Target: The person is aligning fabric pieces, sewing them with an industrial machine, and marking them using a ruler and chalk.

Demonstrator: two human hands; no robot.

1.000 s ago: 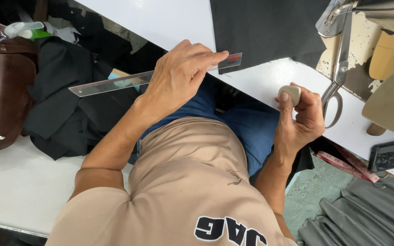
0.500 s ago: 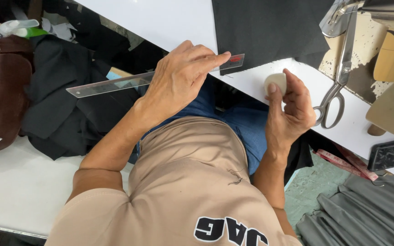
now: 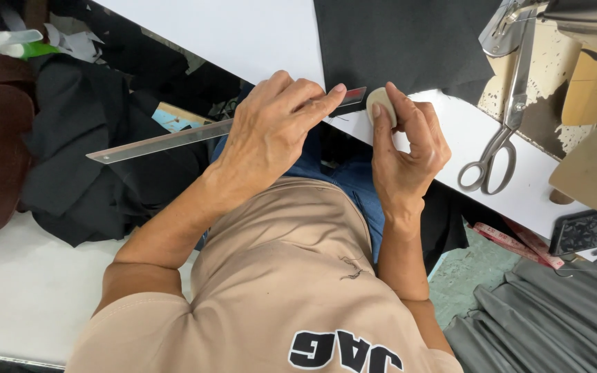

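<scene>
Right fingers (image 3: pixel 409 114) pinched on the pale rounded chalk (image 3: pixel 380 102), its edge at the ruler's tip, centre frame. Left hand (image 3: pixel 271 131) flat, fingers together, pressing the long clear ruler (image 3: pixel 174 140) onto the matte black cloth (image 3: pixel 402 41). Keep that ruler pinned; run the chalk tight along its edge, lightly. Steel scissors (image 3: pixel 502 138) lie right, on the smooth white table (image 3: pixel 243 34)

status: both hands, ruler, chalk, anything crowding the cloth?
Left hand pressing the metal ruler at the black fabric edge. Right hand pinching pale tailor's chalk at the ruler's end. Scissors lie apart to the right, nothing obstructing.
</scene>
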